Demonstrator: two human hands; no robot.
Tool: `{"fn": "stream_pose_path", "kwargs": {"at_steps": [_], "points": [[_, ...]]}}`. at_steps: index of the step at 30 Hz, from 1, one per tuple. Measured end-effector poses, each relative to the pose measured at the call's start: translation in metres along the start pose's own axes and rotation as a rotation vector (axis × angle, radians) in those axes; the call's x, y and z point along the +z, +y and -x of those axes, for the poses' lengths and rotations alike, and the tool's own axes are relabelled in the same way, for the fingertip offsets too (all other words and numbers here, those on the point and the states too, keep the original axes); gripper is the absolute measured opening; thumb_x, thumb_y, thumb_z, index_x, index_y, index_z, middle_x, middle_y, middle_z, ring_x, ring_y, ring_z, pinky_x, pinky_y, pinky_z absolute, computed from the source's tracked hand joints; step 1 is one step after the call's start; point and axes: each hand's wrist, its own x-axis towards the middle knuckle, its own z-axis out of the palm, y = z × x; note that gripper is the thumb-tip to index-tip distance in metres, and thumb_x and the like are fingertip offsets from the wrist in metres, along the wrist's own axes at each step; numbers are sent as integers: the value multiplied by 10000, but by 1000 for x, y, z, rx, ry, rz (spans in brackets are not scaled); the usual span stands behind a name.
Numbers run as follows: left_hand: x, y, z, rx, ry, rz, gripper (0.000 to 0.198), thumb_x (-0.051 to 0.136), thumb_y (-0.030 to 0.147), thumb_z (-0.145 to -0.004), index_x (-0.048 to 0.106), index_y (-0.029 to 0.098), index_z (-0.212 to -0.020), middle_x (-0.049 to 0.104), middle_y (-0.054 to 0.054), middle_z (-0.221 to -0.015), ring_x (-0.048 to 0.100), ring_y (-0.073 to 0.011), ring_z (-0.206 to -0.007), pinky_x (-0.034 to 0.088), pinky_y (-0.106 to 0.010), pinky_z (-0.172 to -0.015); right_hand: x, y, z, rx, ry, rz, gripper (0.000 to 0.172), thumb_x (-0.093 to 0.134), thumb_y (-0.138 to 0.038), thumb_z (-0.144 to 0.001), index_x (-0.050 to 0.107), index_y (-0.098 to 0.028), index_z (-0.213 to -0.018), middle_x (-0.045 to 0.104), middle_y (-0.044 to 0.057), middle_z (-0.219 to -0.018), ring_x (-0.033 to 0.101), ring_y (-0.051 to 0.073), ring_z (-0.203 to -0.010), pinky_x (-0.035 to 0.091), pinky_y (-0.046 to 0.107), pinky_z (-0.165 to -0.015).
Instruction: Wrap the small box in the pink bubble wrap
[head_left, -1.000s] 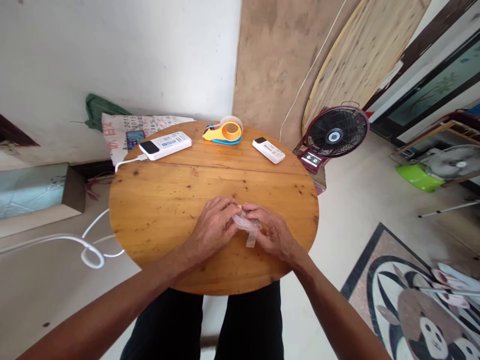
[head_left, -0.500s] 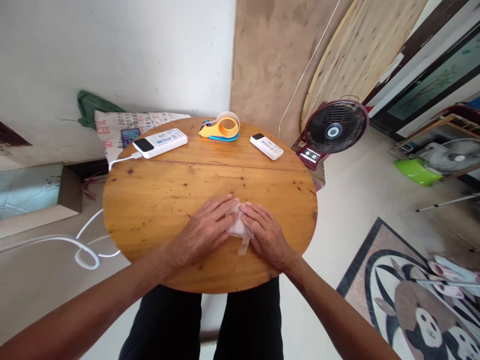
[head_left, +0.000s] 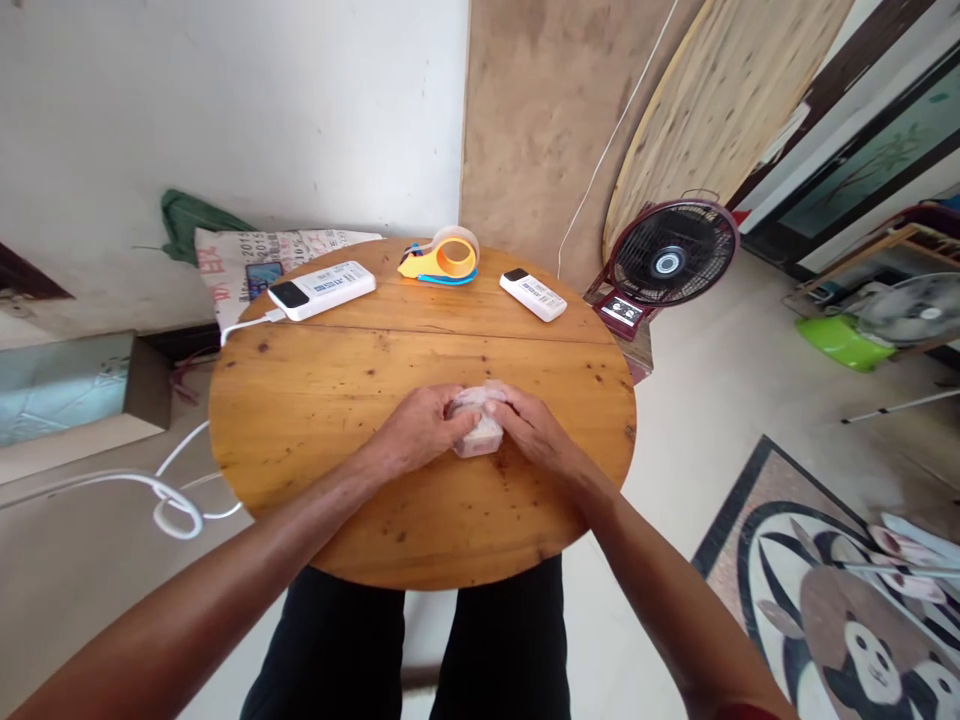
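Note:
A small whitish wrapped packet (head_left: 478,436) lies near the middle of the round wooden table (head_left: 315,400). My left hand (head_left: 421,430) curls round its left side, fingers bent over the top. From the right, my right hand (head_left: 529,425) grips it too, fingers folded onto its upper edge. Both hands meet above the packet and hide most of it. The loose strip of tape seen hanging from it earlier no longer shows.
At the table's far edge lie a white power bank (head_left: 322,288) with a cable, a yellow tape dispenser (head_left: 442,260) and a white remote (head_left: 533,295). A dark red floor fan (head_left: 667,265) stands right of the table. A panda rug (head_left: 847,600) covers the floor at lower right.
The hands went from pressing flat on the packet to curling round it, slightly farther from me. The dangling tape strip is gone from sight.

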Motion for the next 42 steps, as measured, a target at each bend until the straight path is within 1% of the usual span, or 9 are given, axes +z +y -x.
{"fn": "stream_pose_path", "kwargs": {"at_steps": [4,8,10,14,18,22,27,36,42], "points": [[0,-2,-6,-76,-27,292,380,654,426,-769,666,149,-1028,720,-46,-926,663,-210,-837,517,-313,-748,13,16,-18,51,81,-130,335,426,-422,-941,647,-171,-930,648,19,-803,567,147,-702,464,263,-657],[-1,-6,-4,-34,-60,324,520,743,324,-703,609,182,-1184,699,-57,-1101,653,-214,-968,503,-336,-862,17,20,-17,63,98,-216,387,404,-441,-954,659,-176,-1072,694,49,-958,626,175,-843,492,286,-755],[-2,-7,-4,-53,-34,313,503,739,317,-705,617,175,-1172,706,-63,-1083,659,-214,-945,510,-337,-841,15,18,-14,66,60,-288,401,416,-458,-946,648,-179,-1117,696,52,-1006,636,187,-901,503,295,-783],[-3,-7,-6,-91,-2,387,498,735,356,-703,640,154,-1148,717,-72,-1047,667,-208,-900,514,-320,-797,14,14,-9,40,-13,-413,433,620,-432,-837,595,-182,-1190,687,54,-1063,642,197,-943,516,306,-802],[-6,-8,-8,-105,27,447,496,759,369,-669,655,147,-1101,724,-65,-1009,669,-187,-860,507,-302,-778,18,16,-8,57,18,-402,455,679,-421,-786,599,-190,-1169,694,47,-1047,650,190,-924,520,311,-806],[-9,-5,-7,-174,38,461,491,772,343,-633,651,129,-1058,727,-67,-950,670,-188,-810,514,-314,-742,21,18,-6,102,29,-348,420,691,-439,-772,623,-188,-1101,697,31,-927,652,171,-813,524,285,-712],[-11,-2,-7,-139,-15,441,501,778,332,-621,652,136,-1064,722,-75,-1006,672,-214,-871,513,-339,-787,22,16,-4,79,24,-443,449,701,-418,-760,567,-197,-1127,683,35,-1019,650,175,-882,536,305,-764],[-13,-5,-7,-70,-120,440,476,746,391,-719,646,159,-1123,705,-77,-1082,655,-209,-940,487,-328,-850,23,19,-4,-1,86,-244,371,679,-402,-787,619,-207,-1097,661,30,-965,614,163,-845,506,273,-739],[-12,-3,-7,-130,-45,442,479,784,405,-667,655,142,-1045,723,-69,-977,656,-183,-830,497,-319,-786,22,11,0,-123,188,27,331,620,-352,-841,629,-202,-1135,652,67,-1011,599,181,-875,485,303,-781]]}}
